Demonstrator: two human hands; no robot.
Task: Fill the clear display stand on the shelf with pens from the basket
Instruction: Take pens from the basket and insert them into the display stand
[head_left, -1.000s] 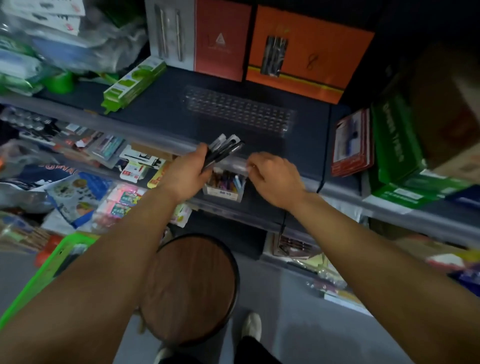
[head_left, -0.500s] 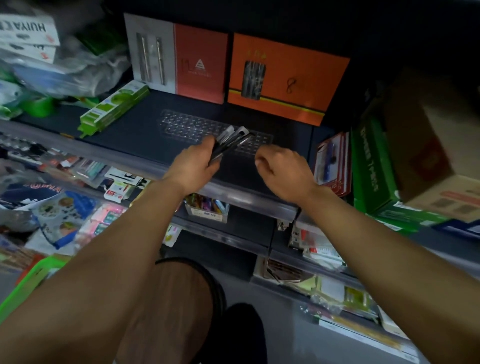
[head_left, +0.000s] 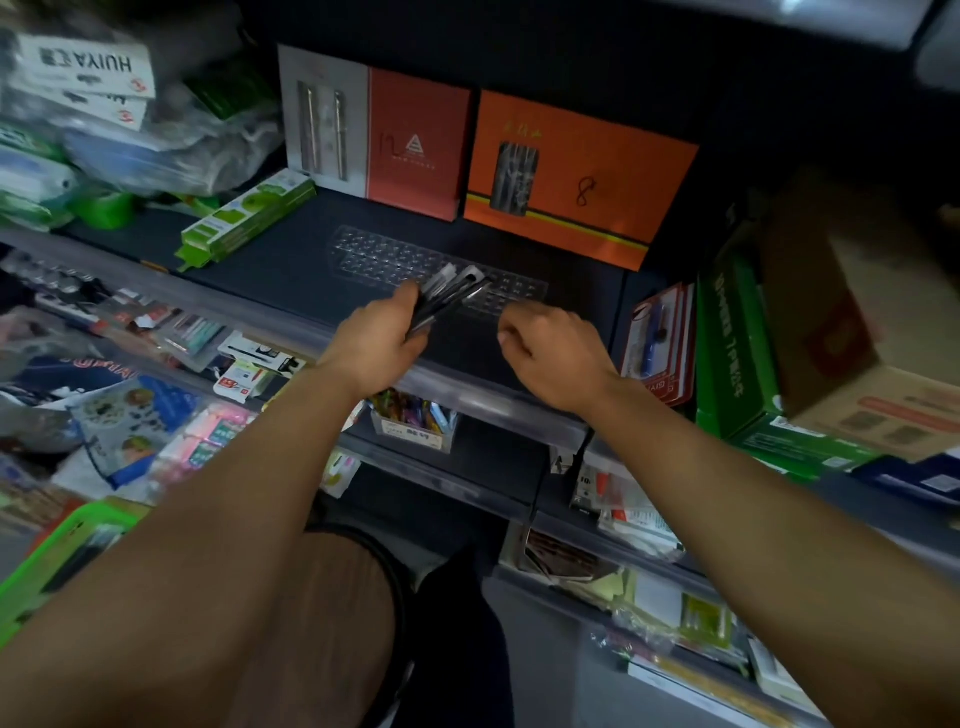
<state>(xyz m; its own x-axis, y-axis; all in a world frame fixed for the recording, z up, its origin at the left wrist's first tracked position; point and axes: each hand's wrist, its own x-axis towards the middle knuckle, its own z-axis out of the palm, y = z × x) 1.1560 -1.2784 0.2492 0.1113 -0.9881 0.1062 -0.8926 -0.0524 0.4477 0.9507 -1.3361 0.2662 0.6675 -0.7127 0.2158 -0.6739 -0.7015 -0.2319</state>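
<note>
1. The green basket (head_left: 62, 540) sits at your lower left, well short of the clear display stand (head_left: 379, 257) and apart from it.
2. Your left hand (head_left: 379, 338) grips a bundle of dark pens (head_left: 449, 293), their silvery ends fanned over the stand's near edge.
3. Your right hand (head_left: 556, 353) hovers just right of the pens with fingers curled, holding nothing.
4. The stand lies flat on the dark shelf (head_left: 270, 270), its hole rows showing.
5. Behind the stand, orange boxes (head_left: 576, 176) lean upright.
</note>
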